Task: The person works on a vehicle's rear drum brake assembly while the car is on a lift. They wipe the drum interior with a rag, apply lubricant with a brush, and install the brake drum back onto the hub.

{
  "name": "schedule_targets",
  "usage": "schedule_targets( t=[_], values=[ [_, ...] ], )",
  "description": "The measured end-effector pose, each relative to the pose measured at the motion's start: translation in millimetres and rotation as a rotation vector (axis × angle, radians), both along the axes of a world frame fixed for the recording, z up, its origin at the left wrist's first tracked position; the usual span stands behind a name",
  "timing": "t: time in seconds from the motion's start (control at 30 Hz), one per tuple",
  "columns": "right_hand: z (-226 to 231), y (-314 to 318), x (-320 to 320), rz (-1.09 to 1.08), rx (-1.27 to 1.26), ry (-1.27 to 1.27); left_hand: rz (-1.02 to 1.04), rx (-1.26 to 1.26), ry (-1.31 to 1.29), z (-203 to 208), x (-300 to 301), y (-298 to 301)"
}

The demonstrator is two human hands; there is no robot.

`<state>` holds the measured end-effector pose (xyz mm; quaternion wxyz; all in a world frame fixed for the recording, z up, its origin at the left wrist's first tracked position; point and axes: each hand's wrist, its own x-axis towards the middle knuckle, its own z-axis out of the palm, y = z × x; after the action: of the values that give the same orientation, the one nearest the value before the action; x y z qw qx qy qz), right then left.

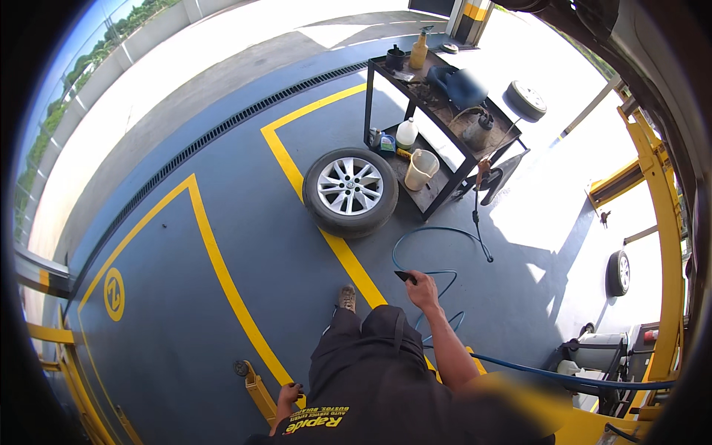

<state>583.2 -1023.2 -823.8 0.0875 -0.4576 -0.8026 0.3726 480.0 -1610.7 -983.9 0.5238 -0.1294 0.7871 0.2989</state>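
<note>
My right hand (423, 292) is stretched out ahead of my body, its fingers closed on a small black flat object (405, 277) whose tip sticks out to the left; its exact kind does not show. Low beside my hip hangs my left hand (290, 394), fingers curled, with something dark at the fingertips that I cannot make out. A wheel (349, 187) with a silver alloy rim lies flat on the floor ahead of me. Beneath my right hand and forearm, a blue air hose (437, 230) loops over the floor.
A black metal cart (415, 104) stands beyond the wheel, carrying a yellow spray bottle (418, 50), a white jug (407, 133) and a beige pitcher (421, 169). Another wheel (618, 273) stands at the right. Yellow lift parts (656, 185) rise there; a yellow lift arm (259, 393) lies near my left hand.
</note>
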Motion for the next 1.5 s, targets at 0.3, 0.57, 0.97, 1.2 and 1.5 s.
schedule_targets(
  t=[0.3,0.57,0.97,1.2,1.5],
  values=[
    [59.6,203.3,-104.4,-0.648,-0.329,0.251,0.006,0.283,0.61,72.5,-451.7,374.6],
    [256.1,441.2,-324.5,-0.286,0.264,0.488,-0.333,0.807,0.493,175.5,-596.5,804.2],
    [498.5,758.6,-419.3,-0.557,1.266,-0.122,-0.759,0.446,0.457,195.3,-710.5,904.2],
    [475.2,800.5,-497.9,-0.842,1.077,-0.033,-0.373,-0.218,-0.061,219.7,-796.6,794.1],
    [482.0,779.0,-416.3,-0.624,1.368,-0.635,-0.857,0.182,0.075,209.4,-889.8,975.8]
  ],
)
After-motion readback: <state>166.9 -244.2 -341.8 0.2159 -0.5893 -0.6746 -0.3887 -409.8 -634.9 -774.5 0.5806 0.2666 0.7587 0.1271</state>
